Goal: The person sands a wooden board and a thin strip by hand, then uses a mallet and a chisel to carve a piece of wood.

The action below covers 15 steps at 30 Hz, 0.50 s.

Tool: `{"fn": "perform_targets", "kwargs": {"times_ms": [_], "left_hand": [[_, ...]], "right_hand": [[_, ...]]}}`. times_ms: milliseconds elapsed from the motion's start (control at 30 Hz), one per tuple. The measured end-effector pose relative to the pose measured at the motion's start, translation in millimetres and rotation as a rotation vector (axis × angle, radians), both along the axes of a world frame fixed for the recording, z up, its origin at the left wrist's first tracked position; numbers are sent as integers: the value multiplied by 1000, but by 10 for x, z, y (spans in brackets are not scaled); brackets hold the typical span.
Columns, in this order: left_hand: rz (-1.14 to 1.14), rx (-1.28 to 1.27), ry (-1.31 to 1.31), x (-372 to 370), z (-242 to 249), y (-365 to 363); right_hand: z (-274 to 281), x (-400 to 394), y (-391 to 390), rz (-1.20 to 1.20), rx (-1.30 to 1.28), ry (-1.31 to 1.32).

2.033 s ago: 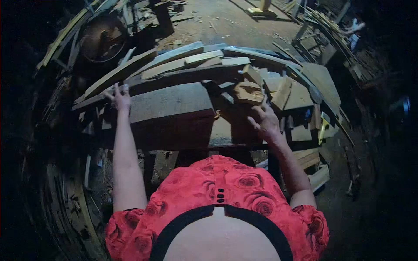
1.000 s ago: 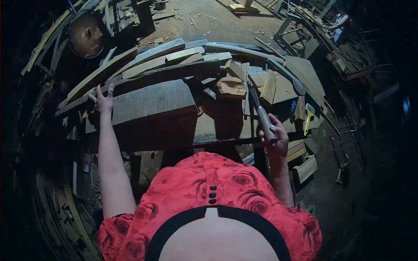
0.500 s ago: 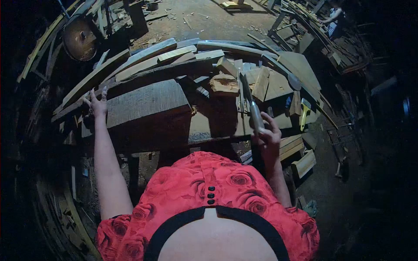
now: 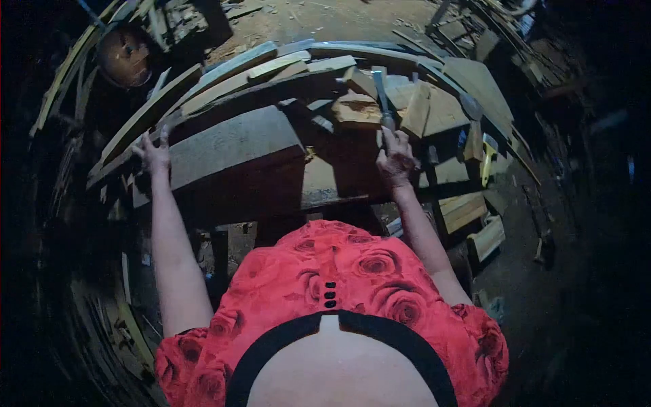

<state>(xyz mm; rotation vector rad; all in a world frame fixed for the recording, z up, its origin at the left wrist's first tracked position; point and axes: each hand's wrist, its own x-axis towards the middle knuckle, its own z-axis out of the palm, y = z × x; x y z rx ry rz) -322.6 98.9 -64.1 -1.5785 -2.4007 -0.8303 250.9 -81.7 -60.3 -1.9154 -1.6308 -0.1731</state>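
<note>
My right hand (image 4: 397, 161) is wrapped round the handle of a chisel (image 4: 382, 93), its flat metal blade pointing away from me over the bench. Just left of the blade sits a wood block (image 4: 357, 110) with a rough, split-looking front face. My left hand (image 4: 156, 154) rests with fingers spread at the left end of a thick timber beam (image 4: 234, 146), against the long dark plank (image 4: 261, 96) behind it. Small wood chips lie near the beam's right end.
Several pale boards (image 4: 234, 71) lie along the back of the bench. To the right are an upright wood piece (image 4: 416, 108) and a yellow-handled tool (image 4: 488, 161). Offcuts (image 4: 485, 239) lie below the bench at right. A round rusty pan (image 4: 125, 57) stands at far left.
My right hand has moved forward with the chisel, whose blade now shows its lit flat side. My left hand stays at the beam's left end. The view has shifted slightly.
</note>
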Motion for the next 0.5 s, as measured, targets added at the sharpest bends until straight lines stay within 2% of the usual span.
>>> {"fn": "perform_targets", "kwargs": {"times_ms": [67, 133, 167, 233, 267, 333, 367, 400, 500], "left_hand": [[32, -26, -20, 86, 29, -10], [24, -95, -66, 279, 264, -160], [7, -99, -66, 186, 143, -106], [-63, 31, 92, -168, -181, 102], [-70, 35, 90, -132, -165, 96], [-30, 38, 48, -97, -144, 62], [-58, 46, 47, -115, -166, 82], [-57, 45, 45, -144, -192, 97], [-83, 69, 65, -133, -180, 84]], "right_hand": [[-16, 1, -12, -30, -81, -38], [104, -71, -119, 25, 23, 123], [213, -43, -200, 8, 21, 122], [405, -10, -339, 194, 220, 106], [417, 56, -406, 188, 223, 103], [444, 287, -579, -28, 122, 174], [413, 379, -648, -146, 44, 116], [363, 455, -676, -145, 43, 113], [346, 500, -681, -132, -250, 459]]}}
